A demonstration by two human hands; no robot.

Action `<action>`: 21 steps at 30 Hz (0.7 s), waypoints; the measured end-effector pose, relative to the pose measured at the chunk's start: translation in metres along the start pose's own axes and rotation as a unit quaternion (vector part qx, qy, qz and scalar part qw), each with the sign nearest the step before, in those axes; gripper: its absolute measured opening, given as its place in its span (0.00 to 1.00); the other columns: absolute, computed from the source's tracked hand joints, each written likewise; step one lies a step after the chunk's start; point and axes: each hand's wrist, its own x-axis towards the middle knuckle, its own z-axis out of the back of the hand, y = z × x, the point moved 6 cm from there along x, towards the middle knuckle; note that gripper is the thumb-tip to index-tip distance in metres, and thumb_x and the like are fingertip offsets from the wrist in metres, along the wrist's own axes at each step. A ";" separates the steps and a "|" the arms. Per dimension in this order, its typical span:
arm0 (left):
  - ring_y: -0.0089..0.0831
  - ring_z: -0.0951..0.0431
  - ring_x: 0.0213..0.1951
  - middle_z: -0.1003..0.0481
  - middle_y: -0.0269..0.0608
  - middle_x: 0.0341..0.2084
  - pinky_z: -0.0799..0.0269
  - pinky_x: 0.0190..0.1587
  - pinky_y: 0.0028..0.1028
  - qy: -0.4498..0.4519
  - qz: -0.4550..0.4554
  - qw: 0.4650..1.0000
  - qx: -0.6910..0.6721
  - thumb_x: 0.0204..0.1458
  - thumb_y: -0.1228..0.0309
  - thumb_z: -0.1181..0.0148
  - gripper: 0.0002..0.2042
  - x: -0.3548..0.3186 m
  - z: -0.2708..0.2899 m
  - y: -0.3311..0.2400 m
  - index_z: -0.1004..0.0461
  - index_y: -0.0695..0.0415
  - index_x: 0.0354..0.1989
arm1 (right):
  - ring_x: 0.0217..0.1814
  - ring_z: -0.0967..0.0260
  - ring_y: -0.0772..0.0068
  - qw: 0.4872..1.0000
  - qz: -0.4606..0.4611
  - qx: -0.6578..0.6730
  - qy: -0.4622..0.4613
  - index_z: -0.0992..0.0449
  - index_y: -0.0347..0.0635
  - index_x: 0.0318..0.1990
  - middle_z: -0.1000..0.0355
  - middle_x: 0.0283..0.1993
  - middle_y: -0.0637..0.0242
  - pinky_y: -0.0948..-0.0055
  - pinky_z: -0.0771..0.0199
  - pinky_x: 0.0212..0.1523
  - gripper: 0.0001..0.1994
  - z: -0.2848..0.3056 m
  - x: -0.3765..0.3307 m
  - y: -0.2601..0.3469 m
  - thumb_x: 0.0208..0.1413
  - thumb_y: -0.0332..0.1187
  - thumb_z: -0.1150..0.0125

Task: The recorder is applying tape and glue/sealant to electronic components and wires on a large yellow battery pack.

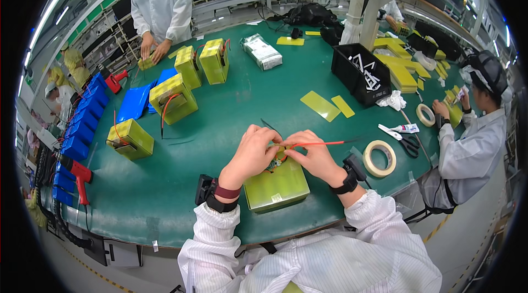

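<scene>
A battery pack wrapped in yellow-green sheet (278, 187) rests on the green table, close to my body. At its far end, a small green circuit board and thin wires show partly between my hands. My left hand (254, 150) is closed there, fingertips pinched together; what they hold is hidden. My right hand (316, 156) is closed too, thumb and fingers pinched around a red wire (324, 143) that sticks out to the right with a dark end. The fingertips of both hands nearly meet over the pack.
Several similar packs (173, 99) stand at the left, near blue sheets (135, 100). To the right lie a tape roll (379, 159), scissors (404, 140), yellow sheets (320, 106) and a black bin (360, 75). Heat guns (80, 177) lie leftward. Co-workers sit right and stand far left.
</scene>
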 end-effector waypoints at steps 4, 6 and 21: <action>0.41 0.29 0.45 0.22 0.38 0.37 0.30 0.51 0.35 -0.013 0.038 0.999 -0.030 0.51 0.75 0.36 0.09 -0.004 -0.001 0.006 0.22 0.56 0.41 | 0.48 0.31 0.60 0.999 0.015 -0.009 0.031 0.18 0.43 0.40 0.21 0.44 0.67 0.63 0.31 0.53 0.08 -0.006 0.013 -0.005 0.54 0.33 0.31; 0.40 0.29 0.44 0.21 0.37 0.35 0.30 0.50 0.35 -0.029 0.042 0.998 -0.042 0.51 0.75 0.36 0.09 -0.007 0.000 0.008 0.22 0.56 0.41 | 0.49 0.31 0.59 0.998 0.040 -0.033 0.034 0.17 0.43 0.40 0.21 0.44 0.66 0.62 0.32 0.55 0.08 -0.009 0.018 -0.011 0.54 0.34 0.31; 0.40 0.29 0.40 0.22 0.36 0.31 0.30 0.46 0.35 -0.042 -0.023 0.999 -0.016 0.46 0.77 0.33 0.06 -0.011 -0.004 -0.014 0.20 0.56 0.33 | 0.43 0.33 0.60 0.993 0.007 -0.116 0.014 0.18 0.42 0.36 0.22 0.38 0.65 0.65 0.31 0.47 0.13 -0.001 0.020 -0.037 0.54 0.43 0.30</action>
